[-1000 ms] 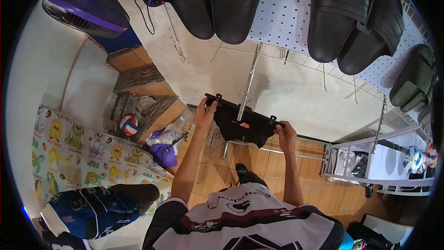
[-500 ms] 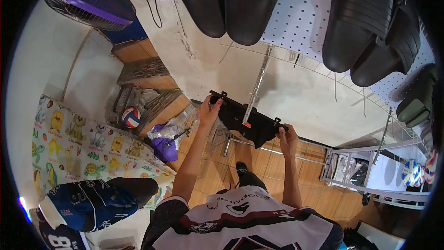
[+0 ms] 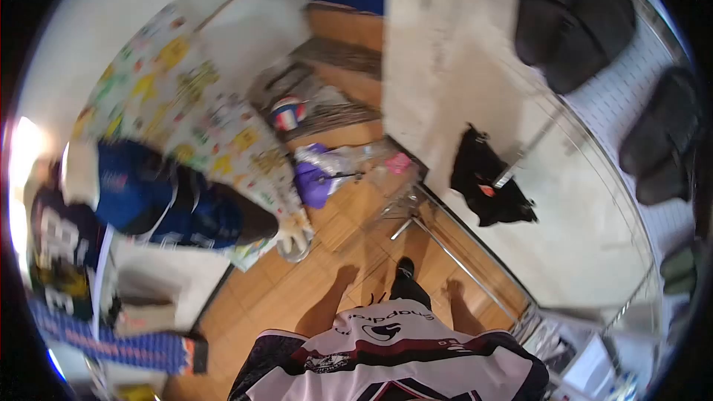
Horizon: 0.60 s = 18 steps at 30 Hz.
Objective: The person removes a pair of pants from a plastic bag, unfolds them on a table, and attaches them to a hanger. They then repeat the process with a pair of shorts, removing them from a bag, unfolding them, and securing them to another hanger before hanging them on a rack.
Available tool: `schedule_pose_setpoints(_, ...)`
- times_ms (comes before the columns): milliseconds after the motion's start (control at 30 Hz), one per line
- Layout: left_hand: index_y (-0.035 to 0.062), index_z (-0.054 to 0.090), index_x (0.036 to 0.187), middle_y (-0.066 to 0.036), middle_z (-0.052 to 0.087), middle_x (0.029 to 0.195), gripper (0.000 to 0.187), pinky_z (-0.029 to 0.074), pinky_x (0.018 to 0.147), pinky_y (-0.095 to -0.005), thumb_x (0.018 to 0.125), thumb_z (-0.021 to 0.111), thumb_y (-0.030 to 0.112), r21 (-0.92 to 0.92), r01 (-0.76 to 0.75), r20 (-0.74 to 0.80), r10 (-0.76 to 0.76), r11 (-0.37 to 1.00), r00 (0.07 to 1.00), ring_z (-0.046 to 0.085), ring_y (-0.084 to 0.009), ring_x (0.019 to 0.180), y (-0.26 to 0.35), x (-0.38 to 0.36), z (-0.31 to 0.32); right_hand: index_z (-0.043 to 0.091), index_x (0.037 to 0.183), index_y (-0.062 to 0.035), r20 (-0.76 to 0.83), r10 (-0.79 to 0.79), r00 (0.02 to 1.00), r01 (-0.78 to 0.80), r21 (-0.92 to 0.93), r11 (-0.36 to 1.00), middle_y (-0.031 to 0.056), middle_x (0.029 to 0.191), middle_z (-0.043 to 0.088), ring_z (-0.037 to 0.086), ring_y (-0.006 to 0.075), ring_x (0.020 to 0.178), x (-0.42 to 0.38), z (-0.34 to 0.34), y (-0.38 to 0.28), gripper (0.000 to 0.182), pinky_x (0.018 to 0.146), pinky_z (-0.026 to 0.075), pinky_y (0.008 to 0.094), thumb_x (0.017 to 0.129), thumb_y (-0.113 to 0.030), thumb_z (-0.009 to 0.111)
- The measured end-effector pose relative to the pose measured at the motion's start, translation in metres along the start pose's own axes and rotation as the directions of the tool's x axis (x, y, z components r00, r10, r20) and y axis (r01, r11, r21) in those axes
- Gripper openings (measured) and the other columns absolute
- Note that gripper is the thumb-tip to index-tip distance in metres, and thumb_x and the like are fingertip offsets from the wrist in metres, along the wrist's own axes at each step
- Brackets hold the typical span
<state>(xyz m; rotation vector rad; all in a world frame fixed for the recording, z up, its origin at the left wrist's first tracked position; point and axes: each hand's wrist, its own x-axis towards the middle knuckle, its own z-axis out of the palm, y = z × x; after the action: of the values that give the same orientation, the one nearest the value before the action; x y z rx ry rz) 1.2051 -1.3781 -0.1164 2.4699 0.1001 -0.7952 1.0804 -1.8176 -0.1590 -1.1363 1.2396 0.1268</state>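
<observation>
The black garment [image 3: 486, 178] hangs on its clip hanger at the end of a metal display arm [image 3: 531, 146], with a small orange tag at its front. My left hand [image 3: 347, 275] is low in front of my body, blurred and away from the garment; its fingers are not clear. On the other side of my dark shoe [image 3: 405, 267], my right hand [image 3: 453, 288] is lowered too, nothing visible in it, its fingers smeared by motion. Neither hand touches the garment.
A metal rail [image 3: 464, 263] runs low along the wall. Stairs [image 3: 345, 67] hold a ball [image 3: 288, 113]; a purple bag [image 3: 313, 184] lies below. A mannequin in a blue jersey [image 3: 167, 193] stands left. Dark slippers [image 3: 575, 22] hang upper right, above a low shelf [image 3: 587, 364].
Both hands have let go of the hanger and dropped toward my body. The garment now hangs from the display arm. The view has turned, so the garment appears farther right.
</observation>
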Motion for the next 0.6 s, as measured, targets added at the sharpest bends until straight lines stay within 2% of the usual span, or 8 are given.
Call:
schedule_pose_setpoints(33,0.0087,0.069,0.093,-0.008,0.067,0.079,0.018,0.056,0.066,-0.04,0.096,0.066,0.026,0.267,-0.132,0.103,0.108,0.955,0.989,0.066,-0.0238,0.072,-0.053,-0.05,0.0,0.06,0.118,-0.0096,0.052,0.153,0.987,-0.141,-0.191,0.971,0.0073,0.097,0.065,0.07,0.0271,0.083,-0.009,0.004,0.022,0.028,0.062,0.056,0.0402,0.093,-0.021,0.066)
schedule_pose_setpoints(100,0.0134,0.067,0.102,-0.002,0.069,0.091,0.018,0.054,0.061,-0.0355,0.092,0.073,0.027,-0.74,0.545,0.205,-0.64,0.393,0.74,0.065,-0.0177,0.072,-0.135,-0.167,0.014,0.062,0.113,-0.0076,0.052,0.354,0.934,-0.315,-0.349,0.882,0.009,0.098,0.065,0.07,0.0304,0.082,-0.051,0.024,0.046,0.021,0.068,0.057,0.0419,0.095,-0.018,0.058)
schedule_pose_setpoints(200,0.0175,0.068,0.1,0.0,0.064,0.08,0.016,0.051,0.057,-0.0408,0.091,0.071,0.031,-0.894,0.449,0.297,-0.742,0.005,0.6,0.064,-0.0187,0.07,-0.247,-0.326,0.026,0.062,0.108,-0.005,0.17,0.288,0.942,-0.172,-0.493,0.853,0.0114,0.096,0.066,0.069,0.031,0.081,-0.093,0.074,0.068,0.02,0.069,0.055,0.0437,0.09,-0.012,0.057)
schedule_pose_setpoints(233,0.0215,0.068,0.102,-0.001,0.069,0.083,0.019,0.054,0.064,-0.0459,0.087,0.075,0.031,-0.925,0.378,0.269,-0.748,-0.027,0.606,0.069,-0.0228,0.077,-0.283,-0.375,0.035,0.062,0.106,-0.0042,0.213,0.269,0.939,-0.118,-0.536,0.836,0.0122,0.096,0.066,0.068,0.0313,0.08,-0.107,0.091,0.073,0.019,0.069,0.054,0.0443,0.088,-0.01,0.056)
schedule_pose_setpoints(300,0.0157,0.069,0.111,-0.01,0.075,0.098,0.04,0.058,0.071,-0.0479,0.074,0.081,0.026,0.281,0.487,-0.112,-0.476,0.827,0.872,0.073,-0.0276,0.091,-0.329,-0.448,0.046,0.062,0.107,-0.0023,0.282,0.214,0.935,0.028,-0.663,0.748,0.0133,0.095,0.067,0.067,0.0297,0.084,-0.138,0.134,0.08,0.022,0.069,0.054,0.0443,0.088,-0.01,0.059)
schedule_pose_setpoints(333,0.0102,0.067,0.1,-0.008,0.069,0.087,0.023,0.052,0.059,-0.0404,0.082,0.074,0.023,-0.332,0.659,-0.132,-0.725,0.675,0.676,0.066,-0.0225,0.076,-0.345,-0.48,0.056,0.062,0.109,-0.0004,0.307,0.199,0.931,0.078,-0.698,0.712,0.0147,0.095,0.066,0.067,0.0304,0.08,-0.152,0.158,0.088,0.023,0.066,0.055,0.0438,0.088,-0.009,0.059)
schedule_pose_setpoints(433,-0.0036,0.066,0.11,-0.009,0.065,0.079,0.032,0.045,0.045,-0.0267,0.09,0.066,0.021,-0.984,0.141,-0.08,-0.981,0.106,0.178,0.062,-0.014,0.064,-0.359,-0.544,0.094,0.062,0.111,0.001,0.433,0.26,0.863,0.213,-0.779,0.589,0.0153,0.094,0.067,0.068,0.0305,0.076,-0.187,0.218,0.106,0.026,0.062,0.056,0.0437,0.089,-0.013,0.062)
schedule_pose_setpoints(600,0.0016,0.066,0.123,-0.01,0.073,0.101,0.035,0.055,0.062,-0.0306,0.095,0.068,0.021,-0.965,-0.255,0.014,-0.979,-0.067,0.203,0.069,-0.0152,0.078,-0.311,-0.546,0.099,0.062,0.111,-0.004,0.629,0.419,0.655,0.488,-0.775,0.401,0.0123,0.094,0.067,0.069,0.0286,0.075,-0.192,0.339,0.186,0.026,0.06,0.055,0.042,0.092,-0.022,0.062)
